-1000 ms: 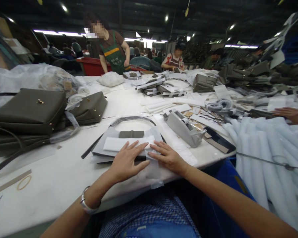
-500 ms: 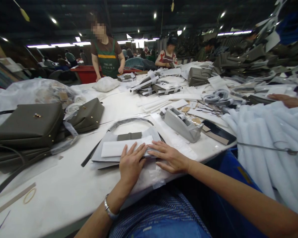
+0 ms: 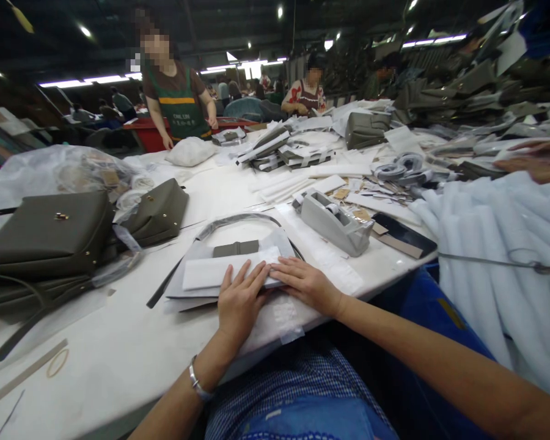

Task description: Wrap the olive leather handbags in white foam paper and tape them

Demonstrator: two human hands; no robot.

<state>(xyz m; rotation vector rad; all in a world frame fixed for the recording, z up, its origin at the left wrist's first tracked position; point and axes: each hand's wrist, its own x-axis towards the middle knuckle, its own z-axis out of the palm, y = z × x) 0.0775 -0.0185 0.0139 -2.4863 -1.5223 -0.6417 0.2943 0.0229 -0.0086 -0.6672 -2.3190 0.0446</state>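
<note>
A flat olive-grey bag piece (image 3: pixel 236 248) lies before me, partly covered by light grey sheeting. Across its near part rests a folded white foam strip (image 3: pixel 206 273). My left hand (image 3: pixel 242 297) lies flat on the strip, fingers stretched out. From the right, my right hand (image 3: pixel 307 282) presses its outstretched fingers on the strip's right end, its fingertips close to the left hand's. Behind the strip arches a strap wrapped in clear film (image 3: pixel 238 219). Neither hand grasps anything. What lies under the palms is hidden.
A grey tape dispenser (image 3: pixel 334 223) stands right of the work, beside a dark phone-like slab (image 3: pixel 407 235). Olive handbags (image 3: pixel 64 229) lie left. White foam rolls (image 3: pixel 499 238) fill the right side. A co-worker in a green apron (image 3: pixel 181 104) stands across the table.
My right hand has drawn its fingers together and settled flatter on the strip. The left hand stays in place. The view has shifted slightly.
</note>
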